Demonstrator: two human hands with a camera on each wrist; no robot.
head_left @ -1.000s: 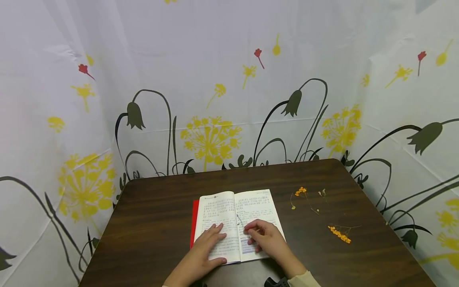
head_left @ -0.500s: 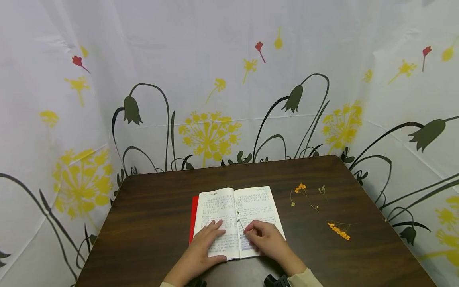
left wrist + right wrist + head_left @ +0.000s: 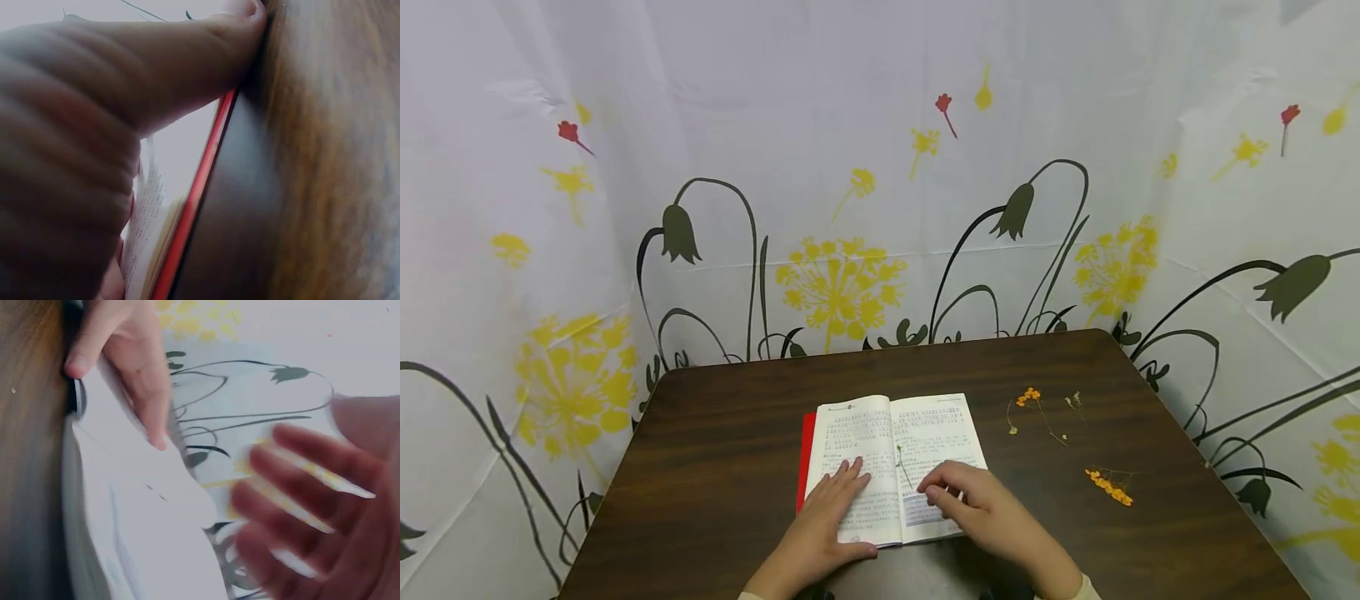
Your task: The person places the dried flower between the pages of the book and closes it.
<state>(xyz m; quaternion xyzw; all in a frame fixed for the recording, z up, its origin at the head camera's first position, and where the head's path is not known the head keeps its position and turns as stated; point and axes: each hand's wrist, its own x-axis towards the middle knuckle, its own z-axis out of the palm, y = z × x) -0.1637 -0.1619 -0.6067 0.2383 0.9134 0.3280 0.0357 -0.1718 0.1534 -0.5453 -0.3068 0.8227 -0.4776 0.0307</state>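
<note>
An open book with printed pages and a red cover edge lies on the table. My left hand rests flat on the left page, fingers spread, its thumb along the book's near edge. A thin dried flower sprig lies near the centre fold, on the right page. Over the lower part of that page hovers my right hand, apart from the sprig. In the right wrist view its loosely bent fingers are spread and hold nothing.
To the right on the brown table lie more dried sprigs: one with orange blossoms, a small pale one, and a larger orange cluster. A patterned curtain hangs behind the table.
My right hand has let go of the sprig's stem and drawn back to the right. Now the sprig lies by itself on the book. The left hand has stayed on the page.
</note>
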